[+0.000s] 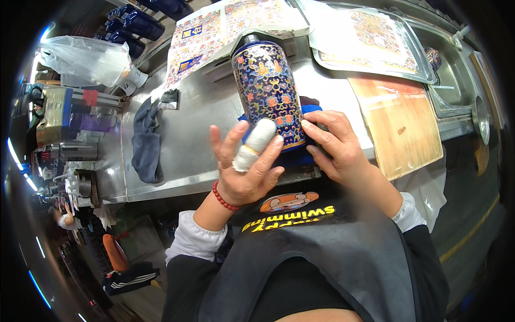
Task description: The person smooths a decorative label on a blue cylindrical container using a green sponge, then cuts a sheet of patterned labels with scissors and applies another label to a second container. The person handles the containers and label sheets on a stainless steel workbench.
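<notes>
A dark blue bottle (pixel 268 91) covered in a colourful floral pattern lies with its dark neck pointing away, its near end on a blue cloth (pixel 316 109). At its lower left, my left hand (pixel 244 166) is open with the fingers spread, and the fingertips are at the patterned surface. A white wrap (pixel 256 142) with a yellow band covers one of its fingers; red beads circle the wrist. My right hand (pixel 338 145) steadies the bottle's lower right edge with bent fingers. The bottle's underside is hidden.
Printed pattern sheets (pixel 198 40) lie behind the bottle; more rest in a metal tray (pixel 375 68). A wooden board (pixel 399 129) lies to the right, beside a sink (pixel 448 88). A grey cloth (pixel 146 142) and a plastic bag (pixel 86 59) are at left.
</notes>
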A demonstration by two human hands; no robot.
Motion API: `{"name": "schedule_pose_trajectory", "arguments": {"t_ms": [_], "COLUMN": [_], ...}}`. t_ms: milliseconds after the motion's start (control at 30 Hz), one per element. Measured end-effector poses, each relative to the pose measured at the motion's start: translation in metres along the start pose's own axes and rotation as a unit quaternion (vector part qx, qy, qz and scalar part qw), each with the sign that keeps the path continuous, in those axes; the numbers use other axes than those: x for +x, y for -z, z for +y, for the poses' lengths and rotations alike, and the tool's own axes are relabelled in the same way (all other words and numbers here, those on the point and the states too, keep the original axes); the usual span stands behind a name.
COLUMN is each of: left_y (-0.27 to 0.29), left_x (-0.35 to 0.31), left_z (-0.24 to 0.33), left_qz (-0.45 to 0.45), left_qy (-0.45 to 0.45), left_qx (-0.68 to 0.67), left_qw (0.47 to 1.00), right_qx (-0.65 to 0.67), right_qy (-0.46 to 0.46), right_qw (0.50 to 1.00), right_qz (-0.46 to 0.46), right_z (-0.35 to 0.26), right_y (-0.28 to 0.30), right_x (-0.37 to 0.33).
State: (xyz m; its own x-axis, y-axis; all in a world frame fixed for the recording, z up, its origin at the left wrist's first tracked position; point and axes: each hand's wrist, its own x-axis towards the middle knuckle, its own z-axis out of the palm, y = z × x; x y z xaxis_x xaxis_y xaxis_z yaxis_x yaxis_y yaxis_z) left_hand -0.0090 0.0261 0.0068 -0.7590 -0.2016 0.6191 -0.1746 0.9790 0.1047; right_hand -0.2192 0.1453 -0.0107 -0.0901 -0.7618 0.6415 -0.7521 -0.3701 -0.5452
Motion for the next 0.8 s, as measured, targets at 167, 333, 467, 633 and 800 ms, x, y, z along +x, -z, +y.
{"name": "schedule_pose_trajectory", "arguments": {"t_ms": [167,333,467,633,800], "left_y": [-0.009,-0.01,-0.009,-0.015,-0.016], "left_x": [0.007,0.014,0.012,-0.002,-0.01], "left_z": [0.002,0.004,0.01,0.006,0.0], "left_qz": [-0.005,0.029,0.043,0.09,0.099], "left_qy": [-0.049,-0.059,-0.086,0.008,0.123], "left_qx": [-0.004,-0.068,-0.077,-0.095,-0.086], "left_qw": [0.999,0.995,0.992,0.991,0.984], "right_qx": [-0.013,0.063,-0.019,0.045,-0.055], "right_qy": [-0.03,-0.123,-0.035,-0.099,0.055], "right_qw": [0.999,0.986,0.999,0.993,0.997], "right_qz": [-0.036,-0.093,-0.031,0.04,0.022], "right_z": [0.002,0.004,0.008,0.012,0.006], "right_y": [0.001,-0.001,0.009,0.016,0.01], "right_x": [-0.007,-0.005,-0.005,-0.002,0.026]}}
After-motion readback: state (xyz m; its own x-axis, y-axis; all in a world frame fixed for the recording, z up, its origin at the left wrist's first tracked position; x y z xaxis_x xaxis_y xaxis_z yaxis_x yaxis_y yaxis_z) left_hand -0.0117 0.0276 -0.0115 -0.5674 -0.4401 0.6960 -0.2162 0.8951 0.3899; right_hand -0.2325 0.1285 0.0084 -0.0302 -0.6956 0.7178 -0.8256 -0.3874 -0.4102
